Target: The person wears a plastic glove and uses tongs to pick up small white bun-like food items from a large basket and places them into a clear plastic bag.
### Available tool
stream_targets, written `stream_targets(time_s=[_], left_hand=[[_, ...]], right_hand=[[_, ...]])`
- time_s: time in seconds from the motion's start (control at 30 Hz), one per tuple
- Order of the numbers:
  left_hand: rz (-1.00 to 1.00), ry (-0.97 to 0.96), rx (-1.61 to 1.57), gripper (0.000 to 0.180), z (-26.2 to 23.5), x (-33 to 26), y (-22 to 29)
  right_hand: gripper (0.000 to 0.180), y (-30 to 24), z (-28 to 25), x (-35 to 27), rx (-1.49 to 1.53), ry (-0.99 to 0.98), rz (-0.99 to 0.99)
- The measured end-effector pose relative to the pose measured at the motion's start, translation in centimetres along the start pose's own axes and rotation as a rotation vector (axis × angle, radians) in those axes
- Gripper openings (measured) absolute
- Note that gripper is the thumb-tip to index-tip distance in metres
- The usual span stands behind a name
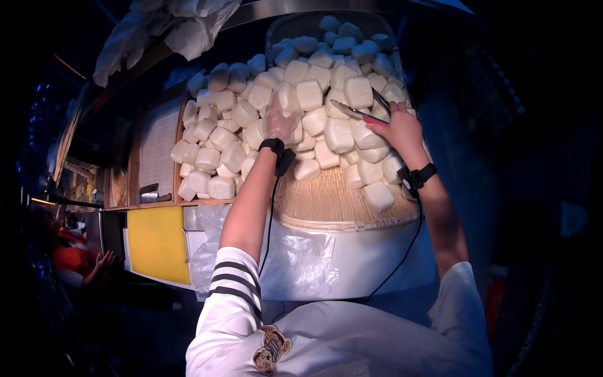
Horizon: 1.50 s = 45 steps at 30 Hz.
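White steamed buns lie in a big heap on a woven bamboo tray. My left hand, in a clear plastic glove, reaches into the middle of the heap. Its fingers point away from me and its thumb is spread to the right, against the buns there. My right hand wraps round a pair of metal tongs with red on the grips, over the right side of the heap. The tongs' arms are apart, close by a bun; I cannot tell whether they touch it.
A wooden-framed box with a pale sheet adjoins the heap's left side. Nearer are a yellow board and clear plastic sheeting. White plastic bags hang at the far left. Another person is at lower left. Cables run from both wrist bands.
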State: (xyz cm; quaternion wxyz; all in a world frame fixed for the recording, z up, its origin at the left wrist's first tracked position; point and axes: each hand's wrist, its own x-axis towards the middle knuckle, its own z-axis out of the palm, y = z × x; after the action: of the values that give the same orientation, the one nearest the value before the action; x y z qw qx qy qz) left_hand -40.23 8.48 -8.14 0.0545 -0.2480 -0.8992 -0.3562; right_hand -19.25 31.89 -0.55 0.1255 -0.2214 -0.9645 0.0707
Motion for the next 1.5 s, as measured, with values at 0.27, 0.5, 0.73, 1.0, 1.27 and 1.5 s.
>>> stream_targets(time_s=[0.27, 0.5, 0.73, 1.0, 1.27, 1.5], left_hand=[[0.017, -0.217, -0.407, 0.073, 0.1, -5.1, 2.3], [-0.026, -0.446, -0.391, 0.092, -3.2, -12.9, 1.0], [0.201, -0.410, -0.271, 0.087, -4.2, -6.8, 6.3], [0.173, -0.511, -0.407, 0.057, -2.2, -11.5, 3.1], [-0.103, -0.580, -0.516, 0.034, -5.8, -9.0, 1.6], [0.270, -0.469, -0.125, 0.047, -1.5, -2.6, 12.5]], right_hand=[[0.062, -4.7, -0.5, -5.6, 0.269, -0.005, -0.201], [0.078, -4.6, -2.8, -10.9, 0.381, 0.006, -0.119], [0.084, 2.2, -1.1, -11.6, 0.229, 0.098, 0.160], [0.085, -3.0, -1.9, -16.5, 0.319, 0.048, 0.070], [0.086, -0.8, -3.1, -16.9, 0.308, 0.105, 0.227], [0.096, 7.4, -4.5, -7.2, 0.167, 0.077, 0.399]])
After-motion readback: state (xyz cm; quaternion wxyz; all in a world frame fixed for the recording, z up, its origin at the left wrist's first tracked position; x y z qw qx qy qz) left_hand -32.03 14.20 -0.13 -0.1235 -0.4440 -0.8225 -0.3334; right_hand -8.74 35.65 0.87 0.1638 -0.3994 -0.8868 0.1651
